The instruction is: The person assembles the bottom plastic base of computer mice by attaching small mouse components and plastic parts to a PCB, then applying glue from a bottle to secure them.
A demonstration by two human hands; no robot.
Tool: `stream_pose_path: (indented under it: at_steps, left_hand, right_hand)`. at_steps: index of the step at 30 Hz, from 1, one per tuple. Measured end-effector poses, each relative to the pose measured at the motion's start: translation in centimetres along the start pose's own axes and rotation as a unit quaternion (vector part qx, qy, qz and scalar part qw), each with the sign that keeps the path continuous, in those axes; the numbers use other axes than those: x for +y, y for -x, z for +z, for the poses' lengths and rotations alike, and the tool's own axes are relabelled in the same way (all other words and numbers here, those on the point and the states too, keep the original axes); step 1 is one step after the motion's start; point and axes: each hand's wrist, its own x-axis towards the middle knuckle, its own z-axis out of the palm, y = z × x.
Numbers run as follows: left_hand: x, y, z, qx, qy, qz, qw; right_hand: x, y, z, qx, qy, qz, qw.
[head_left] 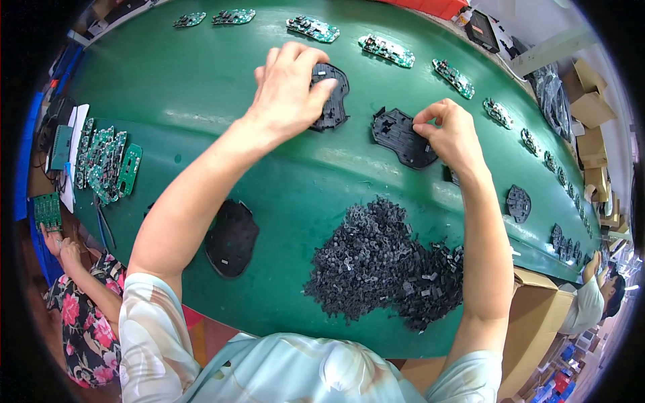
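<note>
Left black shell (336, 101) and right black shell (402, 139): far-middle of green table (289, 178). Left hand (285, 91) over the former, right hand (450, 131) pinched at the latter's right edge (can't tell either grip).

Both forearms (205, 178) stretch forward; left grip (287, 91) spread and loosely curved; right grip (449, 132) drawn into a pinch.

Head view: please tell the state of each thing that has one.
Left hand: half-open, at left shell
Right hand: pinched, at right shell
Left shell: inner side up
Right shell: inner side up
Far circuit boards: spaced apart
Leftmost boards: piled
Small parts: loosely heaped
</note>
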Motion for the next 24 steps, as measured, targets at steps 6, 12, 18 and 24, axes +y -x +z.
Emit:
stream_pose_path:
  at_steps: [6, 12, 18, 24]
  left_hand:
    - [2.1, 1.4, 2.5, -0.027, -0.067, -0.082, 0.994]
    - [2.8, 0.8, 0.9, -0.095, -0.005, -0.068, 0.993]
    - [0.6, 0.8, 0.2, -0.141, 0.088, 0.008, 0.986]
    - [2.1, 2.5, -1.1, -0.071, -0.005, 0.196, 0.978]
  right_hand:
    - [1.4, -1.9, -0.4, -0.081, -0.09, 0.146, 0.982]
    - [1.0, -3.1, -0.8, -0.129, -0.059, 0.183, 0.973]
    - [0.6, -3.4, -1.2, -0.151, -0.065, 0.195, 0.967]
    - [1.9, -3.5, -0.9, -0.163, -0.063, 0.177, 0.969]
